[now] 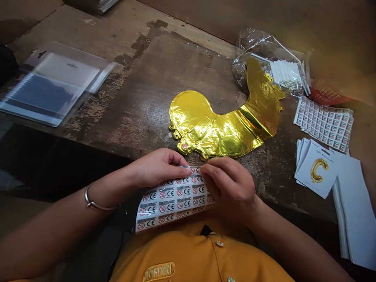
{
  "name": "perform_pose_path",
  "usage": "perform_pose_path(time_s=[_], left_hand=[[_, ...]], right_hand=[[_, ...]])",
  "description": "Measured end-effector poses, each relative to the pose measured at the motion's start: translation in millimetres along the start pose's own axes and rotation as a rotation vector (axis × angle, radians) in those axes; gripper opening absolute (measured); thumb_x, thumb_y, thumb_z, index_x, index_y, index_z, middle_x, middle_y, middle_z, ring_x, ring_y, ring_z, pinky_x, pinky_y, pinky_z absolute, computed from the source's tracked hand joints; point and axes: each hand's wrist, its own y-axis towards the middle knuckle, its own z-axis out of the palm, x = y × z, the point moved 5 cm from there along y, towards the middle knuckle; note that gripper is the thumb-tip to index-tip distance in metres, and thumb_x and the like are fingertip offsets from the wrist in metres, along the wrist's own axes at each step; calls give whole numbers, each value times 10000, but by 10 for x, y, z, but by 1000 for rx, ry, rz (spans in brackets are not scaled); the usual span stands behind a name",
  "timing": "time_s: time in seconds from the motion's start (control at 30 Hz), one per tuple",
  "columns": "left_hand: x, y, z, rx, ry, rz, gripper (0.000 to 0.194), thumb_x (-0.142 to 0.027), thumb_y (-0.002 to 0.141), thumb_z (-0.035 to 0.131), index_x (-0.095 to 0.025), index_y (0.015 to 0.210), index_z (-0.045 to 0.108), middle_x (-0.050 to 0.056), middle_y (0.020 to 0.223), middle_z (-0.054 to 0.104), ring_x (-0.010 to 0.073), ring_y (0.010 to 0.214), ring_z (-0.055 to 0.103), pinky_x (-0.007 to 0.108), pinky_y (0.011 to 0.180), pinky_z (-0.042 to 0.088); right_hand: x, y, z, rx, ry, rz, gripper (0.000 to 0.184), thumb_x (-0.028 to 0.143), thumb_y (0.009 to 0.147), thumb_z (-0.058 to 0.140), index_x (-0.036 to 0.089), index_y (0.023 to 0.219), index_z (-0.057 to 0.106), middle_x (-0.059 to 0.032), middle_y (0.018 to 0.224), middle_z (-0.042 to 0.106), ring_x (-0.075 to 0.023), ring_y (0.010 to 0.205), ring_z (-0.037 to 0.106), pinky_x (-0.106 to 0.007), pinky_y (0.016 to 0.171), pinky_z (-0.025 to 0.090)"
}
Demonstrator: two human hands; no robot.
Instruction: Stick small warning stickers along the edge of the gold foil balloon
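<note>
A sheet of small warning stickers [173,201] with CE marks lies at the table's near edge, over my lap. My left hand [157,166] pinches the sheet's top edge, fingers closed on it. My right hand [229,184] rests on the sheet's right end, its fingertips pinched at a sticker on the top edge, right beside my left fingertips. Just beyond both hands lies a flat gold foil balloon [223,123], curved like a letter C, uninflated.
On the worn wooden table [141,102]: clear sleeves over a dark notebook [53,88] at the left, a plastic bag of white straws [279,66] behind the balloon, another sticker sheet [324,123] and stacked white backing cards [320,168] showing a gold C at the right.
</note>
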Motion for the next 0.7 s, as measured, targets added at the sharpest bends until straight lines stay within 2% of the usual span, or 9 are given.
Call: perform_pose_path(time_s=[0.07,0.17,0.3,0.57,0.7], left_hand=[[-10,-10,8,-6,9,10,248,-369,736,708,-134,797,659,0,678,644,90,542,545,208,515,415],[-24,-10,20,-14,18,34,226,-349,736,707,-132,783,663,-6,667,639,85,550,540,201,519,412],[-15,9,31,-13,3,41,218,-344,737,709,-134,781,671,-9,675,649,84,566,549,199,533,421],[15,15,41,5,-42,35,246,-367,730,723,-129,771,672,-7,659,650,80,546,544,201,529,423],[22,29,27,11,-62,24,263,-380,725,729,-128,767,668,-10,647,639,74,531,532,198,520,416]], right_hand=[[-18,21,-9,3,22,85,155,106,825,627,112,980,634,-101,897,662,-182,792,582,-323,713,511],[-1,30,-6,36,0,97,178,126,823,649,102,999,650,-102,906,682,-193,797,586,-343,726,506],[23,-5,7,48,-37,32,168,120,813,653,115,981,659,-78,896,702,-190,748,560,-358,673,479],[117,-13,-26,-12,-147,-183,155,111,842,557,73,968,637,-113,858,706,-221,742,557,-376,629,445],[99,-7,-13,-4,-140,-213,162,116,859,534,64,977,632,-120,860,705,-217,728,567,-370,616,441]])
